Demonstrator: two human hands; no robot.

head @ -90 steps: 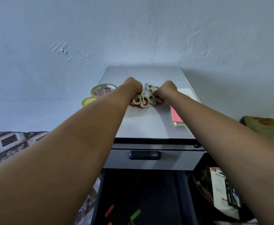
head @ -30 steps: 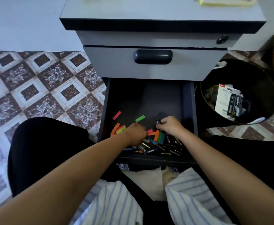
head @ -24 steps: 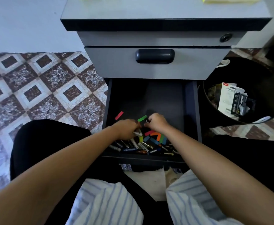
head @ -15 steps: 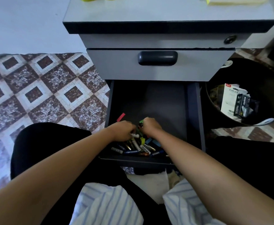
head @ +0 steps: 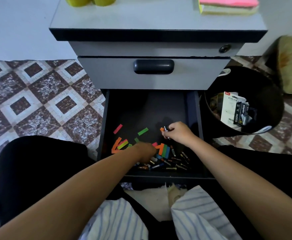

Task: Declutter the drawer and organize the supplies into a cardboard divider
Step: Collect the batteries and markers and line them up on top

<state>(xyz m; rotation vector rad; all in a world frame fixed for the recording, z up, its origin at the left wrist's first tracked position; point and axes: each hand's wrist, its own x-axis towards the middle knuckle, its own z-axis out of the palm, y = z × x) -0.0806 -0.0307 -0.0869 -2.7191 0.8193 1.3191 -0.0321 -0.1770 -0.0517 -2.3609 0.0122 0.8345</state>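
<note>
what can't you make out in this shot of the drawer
All in the head view:
- Left hand: its back hides the fingers, so any grip is unclear.
- Right hand: fingers cover most of its batteries, count unclear.
- Loose batteries: labels too small and dim.
- Yellow rolls: cut off by the top edge.
- Cardboard divider: nowhere in frame.

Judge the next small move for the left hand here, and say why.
Probably curl the left hand's fingers round one of the loose batteries it reaches into at the front of the drawer, then lift it out. The right hand grips a bunch of batteries, so batteries seem to be what is being gathered; the coloured paper tabs lie scattered alongside.
</note>
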